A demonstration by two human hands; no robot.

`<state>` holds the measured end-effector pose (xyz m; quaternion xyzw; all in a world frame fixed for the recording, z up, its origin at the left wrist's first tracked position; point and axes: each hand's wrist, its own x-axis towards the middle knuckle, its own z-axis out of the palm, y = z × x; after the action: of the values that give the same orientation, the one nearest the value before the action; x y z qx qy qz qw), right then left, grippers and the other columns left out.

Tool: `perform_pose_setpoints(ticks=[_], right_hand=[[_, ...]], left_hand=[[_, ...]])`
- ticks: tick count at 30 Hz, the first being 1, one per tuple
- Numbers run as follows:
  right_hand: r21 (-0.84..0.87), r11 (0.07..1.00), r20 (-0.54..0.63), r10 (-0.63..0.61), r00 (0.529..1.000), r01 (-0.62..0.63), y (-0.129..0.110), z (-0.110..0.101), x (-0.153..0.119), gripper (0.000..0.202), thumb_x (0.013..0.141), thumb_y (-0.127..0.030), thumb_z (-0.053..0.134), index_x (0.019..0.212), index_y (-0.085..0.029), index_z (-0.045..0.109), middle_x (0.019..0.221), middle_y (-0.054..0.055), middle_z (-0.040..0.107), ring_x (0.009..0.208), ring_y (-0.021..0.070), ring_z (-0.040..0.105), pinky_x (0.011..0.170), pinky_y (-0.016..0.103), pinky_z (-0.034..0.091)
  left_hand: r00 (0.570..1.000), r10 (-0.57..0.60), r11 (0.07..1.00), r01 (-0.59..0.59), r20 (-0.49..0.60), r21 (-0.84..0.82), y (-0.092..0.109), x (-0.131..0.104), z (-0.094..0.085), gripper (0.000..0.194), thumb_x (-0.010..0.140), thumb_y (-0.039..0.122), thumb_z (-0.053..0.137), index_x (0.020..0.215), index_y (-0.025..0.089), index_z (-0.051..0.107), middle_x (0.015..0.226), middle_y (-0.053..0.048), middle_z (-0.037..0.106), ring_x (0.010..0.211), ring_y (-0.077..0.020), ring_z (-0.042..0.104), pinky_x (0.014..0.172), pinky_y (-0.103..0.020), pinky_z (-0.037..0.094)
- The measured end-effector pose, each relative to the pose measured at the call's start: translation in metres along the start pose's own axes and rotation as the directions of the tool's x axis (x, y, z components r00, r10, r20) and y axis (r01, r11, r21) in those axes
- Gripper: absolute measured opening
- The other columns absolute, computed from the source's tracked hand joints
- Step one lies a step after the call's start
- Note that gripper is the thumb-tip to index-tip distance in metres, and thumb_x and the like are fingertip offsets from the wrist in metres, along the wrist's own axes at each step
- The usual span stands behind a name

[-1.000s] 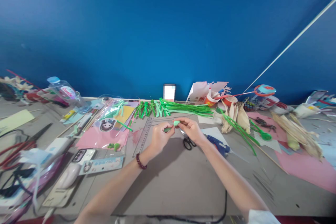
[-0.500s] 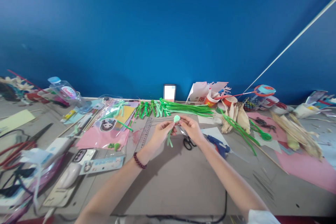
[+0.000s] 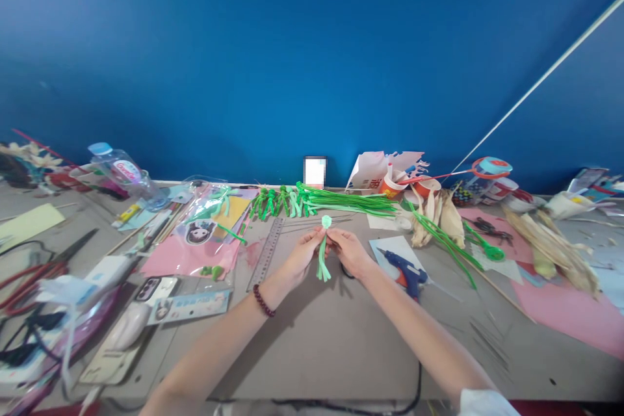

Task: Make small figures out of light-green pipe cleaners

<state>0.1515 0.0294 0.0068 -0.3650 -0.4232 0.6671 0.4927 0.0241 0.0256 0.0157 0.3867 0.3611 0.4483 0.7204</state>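
Between my two hands stands a pale green pipe-cleaner piece [image 3: 326, 222], with a rounded coiled head on top and several loose stems hanging down. My left hand [image 3: 308, 250] pinches it just below the head from the left. From the other side, the fingers of my right hand [image 3: 347, 250] close on it at the same spot. The scissors [image 3: 347, 272] lie mostly hidden under my right hand. Behind my hands is a bundle of green pipe cleaners [image 3: 351, 201], beside several twisted green pieces [image 3: 273, 201].
A clear ruler [image 3: 268, 253] and a plastic bag [image 3: 199, 208] on pink paper lie to the left. Right of my hands are a blue glue gun [image 3: 407, 271], loose green stems [image 3: 443, 240] and dried husks [image 3: 451, 218]. A phone [image 3: 114, 351] is at the lower left.
The piece has turned more upright, its stems now hanging between my hands. My right hand has moved slightly left and lower, covering more of the scissors.
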Motion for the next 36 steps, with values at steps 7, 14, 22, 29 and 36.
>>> perform_pose_setpoints(ticks=[7,14,22,29,36], right_hand=[[0.158,0.982,-0.029,0.113,0.993,-0.107,-0.002,0.007,-0.005,0.029,0.069,-0.040,0.067,0.055,-0.020,0.051,0.046,-0.003,0.050,0.044,0.0112,0.047,0.046,0.024,0.041],[0.219,0.969,-0.028,0.120,0.992,-0.111,-0.004,0.012,-0.010,0.031,0.067,-0.040,0.070,0.053,-0.019,0.053,0.043,-0.003,0.052,0.038,0.0103,0.047,0.039,0.023,0.038],[0.258,0.962,-0.098,0.115,0.989,-0.086,0.007,0.013,-0.009,0.035,0.065,-0.041,0.072,0.048,-0.017,0.052,0.040,-0.004,0.049,0.035,0.0081,0.043,0.036,0.021,0.036],[0.198,0.978,-0.109,0.089,0.990,-0.066,0.004,0.013,-0.009,0.038,0.065,-0.043,0.072,0.046,-0.018,0.052,0.041,-0.003,0.050,0.037,0.0082,0.042,0.037,0.021,0.035],[-0.278,0.937,-0.136,-0.257,0.957,0.213,-0.013,0.000,-0.005,0.026,0.074,-0.046,0.066,0.072,-0.021,0.068,0.074,0.004,0.069,0.075,0.0199,0.064,0.068,0.030,0.051]], left_hand=[[0.994,-0.026,0.991,0.040,0.105,-0.130,-0.003,-0.001,0.001,0.034,0.069,0.046,0.071,0.065,0.014,0.060,0.055,0.001,0.054,0.050,-0.0082,0.047,0.053,-0.023,0.039],[0.994,-0.031,0.983,0.049,0.103,-0.178,-0.008,-0.004,0.005,0.035,0.066,0.046,0.072,0.063,0.015,0.056,0.052,0.002,0.049,0.048,-0.0086,0.044,0.050,-0.023,0.037],[0.999,0.002,0.973,0.006,0.035,-0.232,-0.017,-0.006,0.009,0.035,0.063,0.042,0.076,0.059,0.013,0.056,0.050,0.003,0.050,0.045,-0.0064,0.043,0.047,-0.021,0.032],[0.998,0.010,0.980,0.002,0.061,-0.200,-0.016,-0.004,0.006,0.036,0.063,0.045,0.076,0.059,0.013,0.059,0.051,0.003,0.054,0.048,-0.0070,0.047,0.051,-0.021,0.037],[0.984,0.167,0.954,-0.176,0.058,0.243,0.025,0.006,-0.016,0.027,0.065,0.035,0.076,0.082,0.014,0.071,0.081,-0.006,0.069,0.075,-0.0155,0.062,0.071,-0.026,0.048]])
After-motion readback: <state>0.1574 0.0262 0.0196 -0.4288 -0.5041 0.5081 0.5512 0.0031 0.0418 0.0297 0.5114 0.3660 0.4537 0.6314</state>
